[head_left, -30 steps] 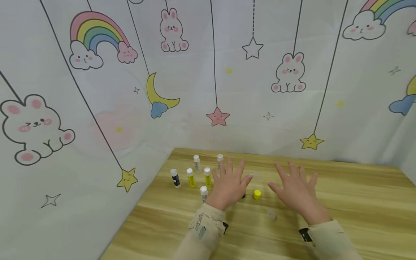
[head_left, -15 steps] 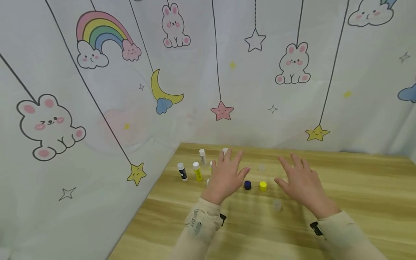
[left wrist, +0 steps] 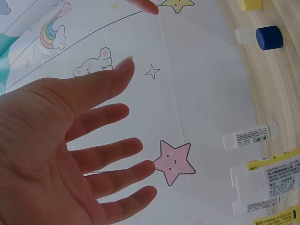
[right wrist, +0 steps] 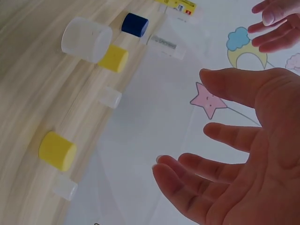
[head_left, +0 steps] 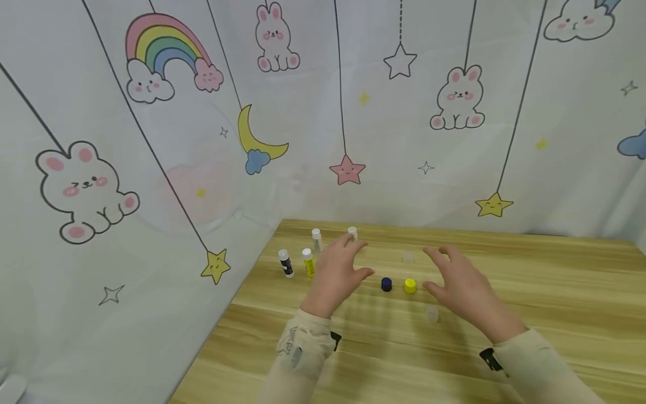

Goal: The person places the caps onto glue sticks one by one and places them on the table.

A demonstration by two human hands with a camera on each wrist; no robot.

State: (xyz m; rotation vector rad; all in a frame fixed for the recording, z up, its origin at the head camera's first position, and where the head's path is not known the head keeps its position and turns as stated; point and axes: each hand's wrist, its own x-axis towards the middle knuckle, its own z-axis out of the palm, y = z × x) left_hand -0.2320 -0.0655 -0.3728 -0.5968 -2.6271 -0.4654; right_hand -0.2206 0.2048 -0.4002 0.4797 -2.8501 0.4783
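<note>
My left hand [head_left: 332, 278] hovers over the table, fingers spread and slightly bent, holding nothing. Under and behind it stand upright glue sticks with white caps: a dark-labelled glue stick [head_left: 286, 264], a yellow glue stick [head_left: 309, 262] and a white glue stick [head_left: 317, 240]; others are partly hidden by the hand. My right hand [head_left: 466, 289] is also raised and holds nothing, its fingers loosely bent. Between the hands lie a dark blue cap [head_left: 386, 284], a yellow cap [head_left: 410, 286] and translucent caps, one nearer me [head_left: 432, 314]. Another yellow cap [right wrist: 57, 150] shows in the right wrist view.
The wood-grain table [head_left: 565, 325] reaches back to a white curtain [head_left: 393, 196] printed with rabbits, stars and rainbows. The curtain also hangs along the table's left edge. A translucent cap [head_left: 408, 258] lies farther back.
Both hands stay raised; their fingers go from widely spread to more bent. The left hand shifts slightly left, uncovering the dark blue cap. The head view has tilted down a little.
</note>
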